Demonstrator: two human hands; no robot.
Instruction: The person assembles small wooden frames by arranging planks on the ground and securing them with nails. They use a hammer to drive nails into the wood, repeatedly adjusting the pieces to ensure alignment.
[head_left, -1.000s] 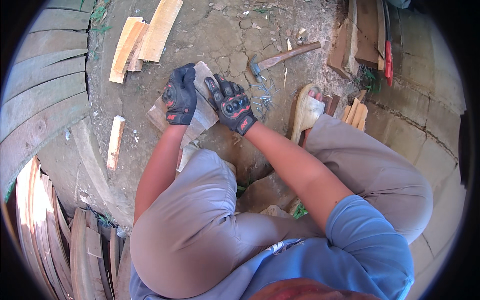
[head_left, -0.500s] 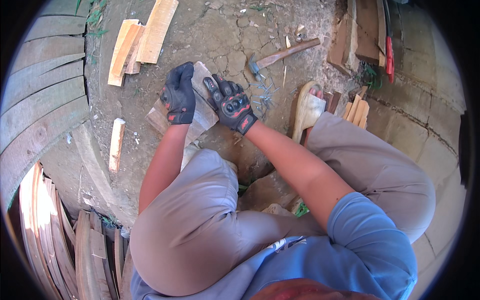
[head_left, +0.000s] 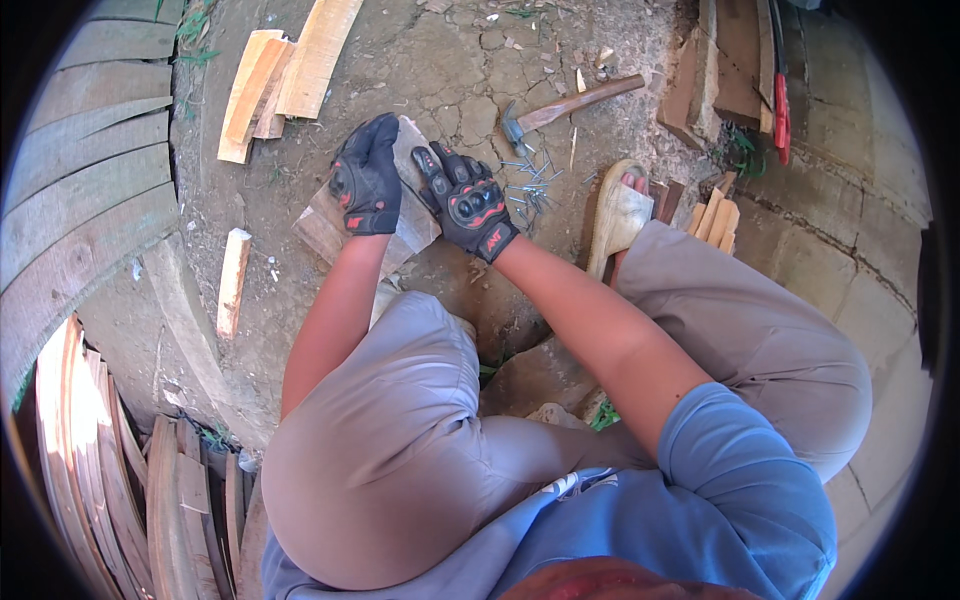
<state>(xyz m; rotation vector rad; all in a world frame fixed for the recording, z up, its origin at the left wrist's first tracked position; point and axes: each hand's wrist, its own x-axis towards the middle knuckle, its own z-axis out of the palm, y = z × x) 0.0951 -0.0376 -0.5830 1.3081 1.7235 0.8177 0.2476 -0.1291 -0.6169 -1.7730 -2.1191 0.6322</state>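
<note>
Black gloves with red trim cover both my hands. Two short pieces of wood lie crosswise in front of my knee: an upper board (head_left: 412,230) and a flat, darker piece (head_left: 322,226) whose end sticks out at the left. My left hand (head_left: 366,175) is closed over the upper board, its fingertips hidden. Along that board's right edge, my right hand (head_left: 468,202) grips with fingers bent over the wood. A hammer (head_left: 570,108) with a wooden handle lies on the ground beyond my right hand. Several loose nails (head_left: 532,188) are scattered beside its head.
Light wood strips (head_left: 262,90) lie at the far left, and a short stick (head_left: 233,283) nearer. A plank wall (head_left: 90,185) and stacked slats (head_left: 100,450) border the left. Wooden blocks (head_left: 690,90) and a red-handled tool (head_left: 781,118) stand far right, near my sandaled foot (head_left: 620,215).
My left hand has turned slightly and shifted a little to the right on the board. The right hand stays at the board's edge. The hammer and nails have not moved.
</note>
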